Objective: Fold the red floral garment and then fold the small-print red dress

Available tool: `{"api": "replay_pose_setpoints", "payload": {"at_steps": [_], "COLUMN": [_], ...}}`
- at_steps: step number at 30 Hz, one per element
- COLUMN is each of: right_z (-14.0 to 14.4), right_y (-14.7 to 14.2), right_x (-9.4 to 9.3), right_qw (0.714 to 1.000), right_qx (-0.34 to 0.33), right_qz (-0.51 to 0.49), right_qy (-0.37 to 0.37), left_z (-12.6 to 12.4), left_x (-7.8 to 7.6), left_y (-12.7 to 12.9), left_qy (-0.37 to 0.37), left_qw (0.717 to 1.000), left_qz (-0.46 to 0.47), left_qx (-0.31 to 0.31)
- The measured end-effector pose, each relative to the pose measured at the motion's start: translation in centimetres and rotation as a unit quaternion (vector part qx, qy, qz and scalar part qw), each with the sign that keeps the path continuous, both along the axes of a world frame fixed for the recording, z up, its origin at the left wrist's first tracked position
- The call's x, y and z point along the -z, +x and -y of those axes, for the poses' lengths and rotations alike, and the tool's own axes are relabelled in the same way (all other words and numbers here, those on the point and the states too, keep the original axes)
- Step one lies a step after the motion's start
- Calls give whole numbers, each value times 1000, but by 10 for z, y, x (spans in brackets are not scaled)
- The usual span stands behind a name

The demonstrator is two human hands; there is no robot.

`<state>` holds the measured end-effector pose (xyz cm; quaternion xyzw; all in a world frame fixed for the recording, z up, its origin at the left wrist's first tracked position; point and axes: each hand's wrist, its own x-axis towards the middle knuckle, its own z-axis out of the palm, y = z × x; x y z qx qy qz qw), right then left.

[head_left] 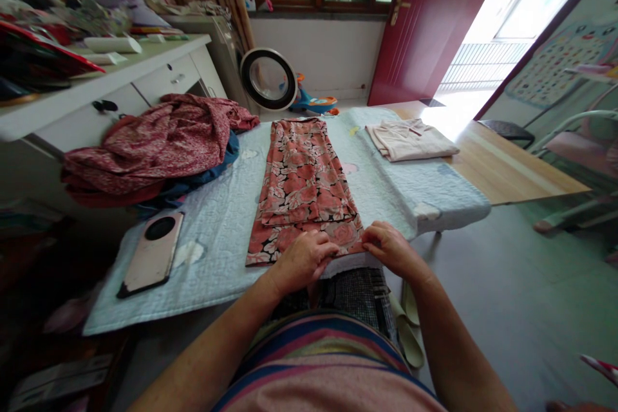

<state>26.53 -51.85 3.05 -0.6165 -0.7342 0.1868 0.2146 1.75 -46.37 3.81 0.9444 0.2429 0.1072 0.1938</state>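
A folded red floral garment (309,174) with black and pale leaf patterns lies lengthwise on a light blue quilted cover (212,251). My left hand (306,257) has its fingers curled on the garment's near edge. At the near right corner, my right hand (391,248) pinches the same edge between thumb and fingers. The garment's near end is a single wider layer, with a shorter folded part on top. What my left fingertips grip is partly hidden under the hand.
A heap of red patterned clothes (159,141) sits at the left, near a phone (153,251). Folded cream clothing (410,140) rests at the right, beside a bare wooden tabletop (512,161). Behind stand a washing machine's open round door (268,79) and a red door (425,19).
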Motion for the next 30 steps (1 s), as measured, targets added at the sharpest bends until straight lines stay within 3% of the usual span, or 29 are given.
{"api": "replay_pose_setpoints", "payload": {"at_steps": [5,9,14,21,30], "right_z": [0,-24,-54,-54,-80], "right_y": [8,0,-15,-12,-17], "right_x": [-10,-14,0,11,23], "right_qw": [1000,999,993,994,981], "right_qx": [-18,37,93,79,146], "right_qz": [-1,-10,-17,17,35], "right_qy": [-22,16,74,70,119], "left_z": [-4,-8,-10,-12,-27], "left_x": [-1,2,5,5,10], "left_y": [1,6,9,0,-11], "left_qy": [-20,-6,43,7,48], "left_qw": [1000,1000,999,1000,993], "left_qz": [8,21,2,-3,11], "left_qx": [13,-8,-32,-31,-111]}}
